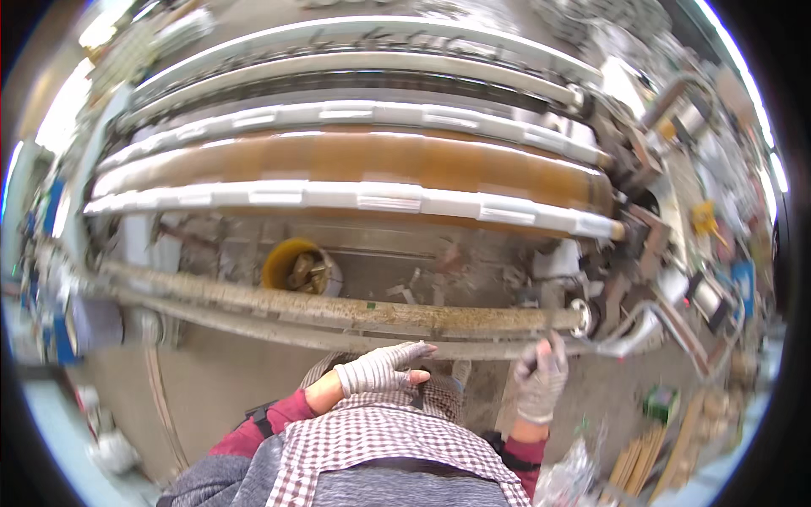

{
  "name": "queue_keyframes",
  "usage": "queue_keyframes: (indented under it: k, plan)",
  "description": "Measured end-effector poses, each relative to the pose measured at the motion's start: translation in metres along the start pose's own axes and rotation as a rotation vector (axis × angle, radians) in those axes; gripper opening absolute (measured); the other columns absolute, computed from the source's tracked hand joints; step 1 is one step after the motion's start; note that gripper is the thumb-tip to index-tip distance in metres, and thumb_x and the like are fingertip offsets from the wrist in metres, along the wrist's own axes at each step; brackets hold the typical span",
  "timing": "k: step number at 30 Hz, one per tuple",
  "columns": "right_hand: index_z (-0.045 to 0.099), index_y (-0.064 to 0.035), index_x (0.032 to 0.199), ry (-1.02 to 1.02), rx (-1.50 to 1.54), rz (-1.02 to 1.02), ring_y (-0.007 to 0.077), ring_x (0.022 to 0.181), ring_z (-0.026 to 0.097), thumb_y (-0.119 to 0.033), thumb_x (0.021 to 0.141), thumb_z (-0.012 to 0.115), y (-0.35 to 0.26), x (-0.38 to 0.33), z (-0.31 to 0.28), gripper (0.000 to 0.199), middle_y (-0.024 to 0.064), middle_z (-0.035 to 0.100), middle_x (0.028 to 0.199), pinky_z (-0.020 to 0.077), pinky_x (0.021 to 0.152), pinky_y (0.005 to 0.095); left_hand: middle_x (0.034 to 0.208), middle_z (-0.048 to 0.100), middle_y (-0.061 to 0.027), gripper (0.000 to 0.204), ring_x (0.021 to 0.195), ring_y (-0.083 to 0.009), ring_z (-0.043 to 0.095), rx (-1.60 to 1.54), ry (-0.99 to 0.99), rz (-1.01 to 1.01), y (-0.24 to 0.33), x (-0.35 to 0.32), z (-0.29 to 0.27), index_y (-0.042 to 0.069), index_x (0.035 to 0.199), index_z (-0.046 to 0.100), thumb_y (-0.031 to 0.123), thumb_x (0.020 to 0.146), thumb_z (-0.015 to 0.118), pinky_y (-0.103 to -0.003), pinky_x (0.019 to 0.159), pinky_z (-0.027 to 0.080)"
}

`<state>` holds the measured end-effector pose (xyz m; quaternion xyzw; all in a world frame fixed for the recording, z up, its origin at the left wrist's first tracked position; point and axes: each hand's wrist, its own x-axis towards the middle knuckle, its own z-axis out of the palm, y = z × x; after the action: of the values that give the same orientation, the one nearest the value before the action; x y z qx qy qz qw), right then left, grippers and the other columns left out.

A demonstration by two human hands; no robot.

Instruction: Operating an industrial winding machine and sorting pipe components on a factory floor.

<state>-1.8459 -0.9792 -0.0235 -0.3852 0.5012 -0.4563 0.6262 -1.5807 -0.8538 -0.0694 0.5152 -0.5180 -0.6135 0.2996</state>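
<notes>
My left hand, in a pale ribbed glove with bare fingertips, is held in front of my checked apron. Its fingers stretch out to the right, and nothing is in them. Over to the right, my right hand is raised in the same kind of glove, its fingers curled together. A thin, blurred shape seems to rise from the fingertips; I cannot make out what it is. Just beyond both hands runs a worn, stained bar. Behind that, a wide machine carries a brown film roll between white-banded rollers.
A yellow bucket with brown pieces inside stands on the floor beyond the bar. Scraps litter the floor beneath the rollers. Brackets and a bent metal arm stick out at the machine's right end. Clear plastic and wooden strips lie at the lower right.
</notes>
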Motion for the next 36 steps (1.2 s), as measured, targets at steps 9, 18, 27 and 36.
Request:
queue_keyframes:
  k: [9, 18, 27, 36]
  plan:
    - [0.059, -0.0064, 0.122, -0.088, -0.628, -0.487, 0.0104, 0.059, 0.054, -0.016, 0.096, 0.059, -0.077, 0.093, 0.167, 0.028, 0.0038, 0.053, 0.067, 0.0446, 0.055, 0.0259, 0.143, 0.049, -0.0161, 0.064, 0.136, -0.0276, 0.043, -0.102, -0.36, -0.038, -0.001, -0.014, -0.041, 0.007, 0.146, 0.04, 0.043, 0.096, 0.059, -0.04, 0.112, 0.034]
    - [0.063, -0.0148, 0.118, -0.029, -1.326, -0.763, 0.0401, 0.086, 0.065, -0.018, 0.091, 0.056, -0.055, 0.23, 0.238, 0.028, 0.0196, 0.069, 0.092, 0.0512, 0.077, 0.0505, 0.142, 0.048, -0.0196, 0.067, 0.134, -0.034, 0.044, -0.177, -0.342, -0.07, -0.032, -0.023, -0.048, 0.009, 0.145, 0.042, 0.051, 0.095, 0.056, -0.042, 0.11, 0.037]
    - [0.063, -0.0169, 0.124, 0.018, -1.46, -0.532, 0.0401, 0.098, 0.063, -0.019, 0.092, 0.056, -0.045, 0.241, 0.245, 0.033, 0.0195, 0.068, 0.106, 0.049, 0.087, 0.0481, 0.139, 0.051, -0.0204, 0.068, 0.131, -0.0346, 0.047, -0.122, -0.277, -0.089, -0.039, -0.027, -0.059, 0.008, 0.144, 0.043, 0.052, 0.094, 0.056, -0.041, 0.108, 0.04]
    - [0.062, -0.0173, 0.123, 0.038, -1.468, -0.467, 0.0348, 0.092, 0.067, -0.027, 0.097, 0.048, -0.04, 0.249, 0.246, 0.03, 0.0156, 0.071, 0.094, 0.051, 0.082, 0.0473, 0.137, 0.053, -0.0197, 0.064, 0.13, -0.0337, 0.048, -0.124, -0.248, -0.103, -0.043, -0.026, -0.061, 0.009, 0.143, 0.045, 0.048, 0.094, 0.059, -0.04, 0.108, 0.04]
